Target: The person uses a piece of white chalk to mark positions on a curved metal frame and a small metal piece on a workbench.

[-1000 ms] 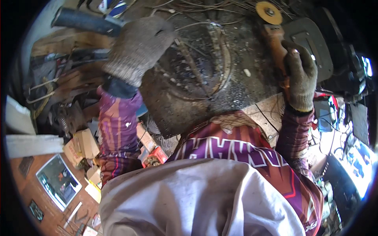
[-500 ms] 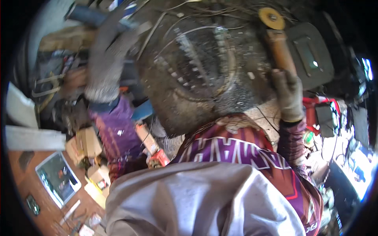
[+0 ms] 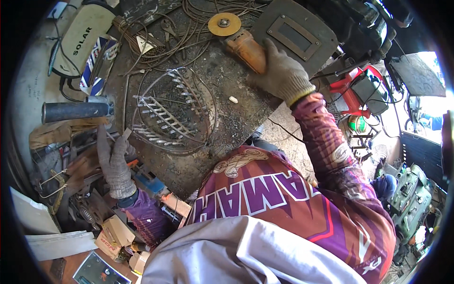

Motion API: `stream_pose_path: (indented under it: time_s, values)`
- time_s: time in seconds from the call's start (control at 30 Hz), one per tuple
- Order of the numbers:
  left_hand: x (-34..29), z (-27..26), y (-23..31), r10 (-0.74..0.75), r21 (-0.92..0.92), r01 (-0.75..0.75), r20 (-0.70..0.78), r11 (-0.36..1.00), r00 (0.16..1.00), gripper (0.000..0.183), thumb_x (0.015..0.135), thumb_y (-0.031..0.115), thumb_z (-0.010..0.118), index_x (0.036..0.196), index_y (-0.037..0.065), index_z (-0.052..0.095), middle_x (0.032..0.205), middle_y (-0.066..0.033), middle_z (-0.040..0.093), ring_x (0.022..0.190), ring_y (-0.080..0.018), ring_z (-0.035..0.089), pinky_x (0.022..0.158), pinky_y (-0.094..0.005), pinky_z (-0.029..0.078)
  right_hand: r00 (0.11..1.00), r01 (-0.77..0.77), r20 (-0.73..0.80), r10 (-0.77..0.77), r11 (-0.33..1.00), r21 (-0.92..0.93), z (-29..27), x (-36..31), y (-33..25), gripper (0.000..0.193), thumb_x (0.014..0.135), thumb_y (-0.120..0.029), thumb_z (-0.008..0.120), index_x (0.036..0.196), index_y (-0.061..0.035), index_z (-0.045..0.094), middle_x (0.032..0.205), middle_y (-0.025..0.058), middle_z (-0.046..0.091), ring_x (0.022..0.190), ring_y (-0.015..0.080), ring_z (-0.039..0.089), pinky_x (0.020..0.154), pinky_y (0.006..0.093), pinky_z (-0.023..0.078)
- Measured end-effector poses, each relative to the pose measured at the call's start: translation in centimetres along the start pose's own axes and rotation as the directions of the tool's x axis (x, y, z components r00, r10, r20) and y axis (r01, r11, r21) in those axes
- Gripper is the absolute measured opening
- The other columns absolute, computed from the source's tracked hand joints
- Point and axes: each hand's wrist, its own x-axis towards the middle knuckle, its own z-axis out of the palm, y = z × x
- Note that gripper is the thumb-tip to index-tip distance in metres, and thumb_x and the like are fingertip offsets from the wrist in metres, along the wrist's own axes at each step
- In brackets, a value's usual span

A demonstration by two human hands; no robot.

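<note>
My right hand [image 3: 286, 75], in a knit glove, grips the orange-brown body of an angle grinder [image 3: 248, 53] at the far right of the dark worktop. A yellow disc [image 3: 221, 29] is fitted at the grinder's far end. Off the worktop's left edge is my gloved left hand [image 3: 116, 165], pinching a small flat metal piece [image 3: 126, 133]; one finger stretches up beside a dark pipe. Between the hands lies a thin wire ring [image 3: 215, 125], with comb-like metal strips [image 3: 165, 116] bearing short pegs inside it. A small white piece [image 3: 233, 100] rests to their right.
A welding mask [image 3: 309, 49] lies beyond the grinder. Coiled wire [image 3: 189, 23] and pliers [image 3: 169, 31] are at the back. A dark pipe [image 3: 75, 111] is at the left, cardboard boxes [image 3: 116, 234] below it. At the right stands a red frame [image 3: 352, 92].
My right hand has moved left and away from me with the grinder. The left hand has drawn back toward me with the flat piece. The whole view has shifted.
</note>
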Motion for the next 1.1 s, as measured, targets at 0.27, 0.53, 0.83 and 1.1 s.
stream_pose_path:
  time_s: [0.27, 0.53, 0.83, 1.1]
  values:
    - [-1.9, -1.5, -1.0, 0.091, 0.043, -0.089, -0.064, 0.995, 0.994, 0.076, 0.100, 0.013, 0.073, 0.168, 0.004, 0.038, 0.104, -0.0074, 0.072, 0.076, -0.0098, 0.060, 0.068, -0.0262, 0.052, 0.989, 0.070, 0.044, -0.143, 0.701, 0.710, 0.2, -0.6, 6.0, 0.079, 0.084, -0.023, 0.085, 0.150, 0.0080, 0.053, 0.119, 0.0188, 0.074, 0.102, 0.0201, 0.074, 0.090, 0.0338, 0.061]
    - [-2.9, -2.6, -2.6, 0.068, -0.004, -0.068, -0.040, 0.998, 0.997, 0.073, 0.103, 0.011, 0.067, 0.169, 0.005, 0.037, 0.123, -0.0155, 0.070, 0.091, -0.0145, 0.067, 0.072, -0.0280, 0.053, 0.978, 0.207, -0.103, -0.181, 0.804, 0.557, -1.3, -2.7, 4.7, 0.084, 0.081, -0.025, 0.088, 0.153, 0.0018, 0.055, 0.134, 0.0178, 0.073, 0.119, 0.0281, 0.071, 0.105, 0.0391, 0.055]
    - [-3.2, -0.6, -1.1, 0.099, 0.015, -0.098, -0.031, 0.995, 0.995, 0.079, 0.099, 0.013, 0.073, 0.168, 0.001, 0.036, 0.107, -0.0081, 0.068, 0.074, -0.0114, 0.058, 0.065, -0.0276, 0.051, 0.987, 0.154, 0.033, -0.157, 0.985, 0.078, 1.4, -1.1, -2.0, 0.091, 0.078, -0.042, 0.083, 0.156, -0.0088, 0.049, 0.127, 0.0239, 0.073, 0.120, 0.0426, 0.071, 0.103, 0.0489, 0.057]
    - [-5.1, 0.0, -2.7, 0.039, -0.020, -0.040, -0.051, 0.999, 0.998, 0.081, 0.099, 0.010, 0.072, 0.169, 0.001, 0.033, 0.104, -0.0096, 0.072, 0.072, -0.0098, 0.058, 0.062, -0.0253, 0.048, 0.951, 0.307, -0.014, -0.308, 0.944, 0.123, 0.8, -0.1, -0.9, 0.085, 0.084, -0.045, 0.082, 0.153, -0.0055, 0.051, 0.125, 0.0246, 0.073, 0.114, 0.0418, 0.073, 0.097, 0.0518, 0.059]
